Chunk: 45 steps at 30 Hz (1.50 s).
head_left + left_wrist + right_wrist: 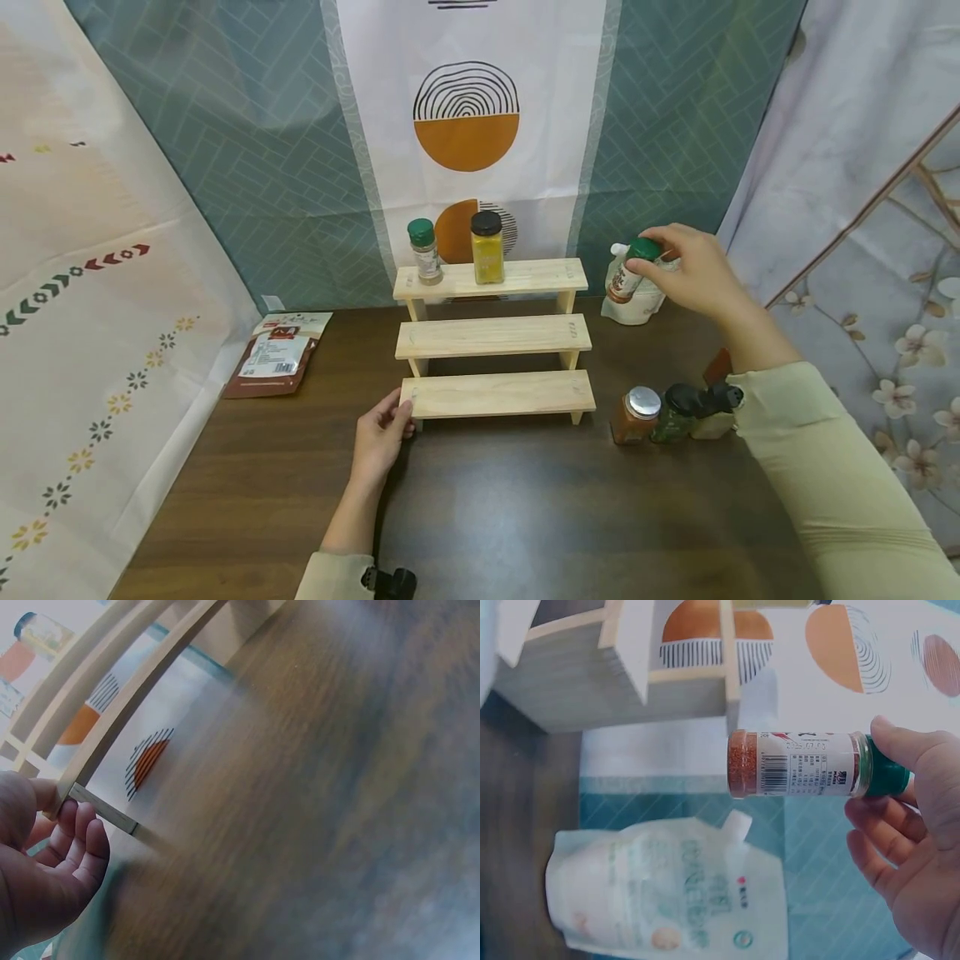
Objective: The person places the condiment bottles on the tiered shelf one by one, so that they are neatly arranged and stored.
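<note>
1. head view, hands: the left hand (381, 440), just below centre, pinches the left end of the bottom tier of the wooden rack (495, 395). at right of centre, the right hand (693, 271) grasps the green cap of a spice jar (624, 285), which tilts in front of a white pouch (632, 312).
2. head view, progress: by my judgement the work is partway. a green-capped jar (427, 257) and a yellow jar (487, 257) already stand on the top tier; the held jar is not yet on the rack. a silver-lidded jar (634, 417) and a dark-lidded jar (674, 417) stand on the table (510, 517) right of the rack, while a brown packet (274, 357) lies at left; whether these remain to be handled, i cannot tell.
3. head view, room: bare wood shows right of the yellow jar and along both lower tiers. the top tier's right edge faces the held jar, with a gap between.
4. left wrist view: at lower left, curled fingers hold the rack's corner; open table spreads across the right.
5. right wrist view: thumb and fingers clasp the cap at right; the jar lies sideways across the centre, the rack's edges at upper left, the pouch at lower left.
</note>
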Each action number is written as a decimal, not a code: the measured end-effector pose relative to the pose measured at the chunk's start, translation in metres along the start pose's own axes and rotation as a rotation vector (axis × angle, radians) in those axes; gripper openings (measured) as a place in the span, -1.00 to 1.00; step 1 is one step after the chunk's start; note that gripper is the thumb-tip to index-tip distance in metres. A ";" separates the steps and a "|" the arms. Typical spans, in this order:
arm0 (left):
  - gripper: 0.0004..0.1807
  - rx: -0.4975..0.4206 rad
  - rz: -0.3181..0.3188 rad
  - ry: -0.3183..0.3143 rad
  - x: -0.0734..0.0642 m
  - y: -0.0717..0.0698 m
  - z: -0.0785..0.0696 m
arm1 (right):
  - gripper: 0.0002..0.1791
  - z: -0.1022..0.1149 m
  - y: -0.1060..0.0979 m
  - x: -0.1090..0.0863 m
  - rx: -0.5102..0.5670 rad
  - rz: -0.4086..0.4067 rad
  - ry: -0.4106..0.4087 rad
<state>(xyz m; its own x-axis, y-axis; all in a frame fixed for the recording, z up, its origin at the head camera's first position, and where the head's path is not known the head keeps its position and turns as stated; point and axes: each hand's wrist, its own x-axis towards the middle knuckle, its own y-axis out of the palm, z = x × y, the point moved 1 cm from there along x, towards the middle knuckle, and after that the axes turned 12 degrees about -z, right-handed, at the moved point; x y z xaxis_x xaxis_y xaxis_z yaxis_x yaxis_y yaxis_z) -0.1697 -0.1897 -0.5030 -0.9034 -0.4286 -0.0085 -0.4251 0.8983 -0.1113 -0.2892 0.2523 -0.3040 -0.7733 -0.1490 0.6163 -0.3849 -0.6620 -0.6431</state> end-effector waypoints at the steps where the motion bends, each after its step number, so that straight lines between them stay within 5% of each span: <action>1: -0.50 -0.001 -0.003 0.006 0.002 0.000 0.005 | -0.53 0.002 0.001 0.003 0.004 -0.003 -0.006; 21: -0.52 -0.006 -0.008 0.030 0.001 -0.001 0.000 | -0.57 0.038 0.032 0.042 0.038 -0.021 -0.065; 38: -0.53 0.028 -0.010 0.031 -0.001 -0.001 0.005 | -0.56 0.053 0.073 0.060 0.064 0.083 0.006; 45: -0.57 0.028 -0.029 0.046 0.000 -0.001 0.007 | -0.37 0.049 0.080 0.059 0.056 0.089 0.042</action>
<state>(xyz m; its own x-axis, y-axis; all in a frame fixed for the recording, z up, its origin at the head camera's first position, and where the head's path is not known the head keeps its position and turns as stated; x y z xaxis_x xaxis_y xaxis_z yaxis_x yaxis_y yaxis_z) -0.1686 -0.1912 -0.5102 -0.8928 -0.4486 0.0412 -0.4498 0.8823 -0.1387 -0.3407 0.1546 -0.2968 -0.8243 -0.1787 0.5372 -0.2861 -0.6874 -0.6676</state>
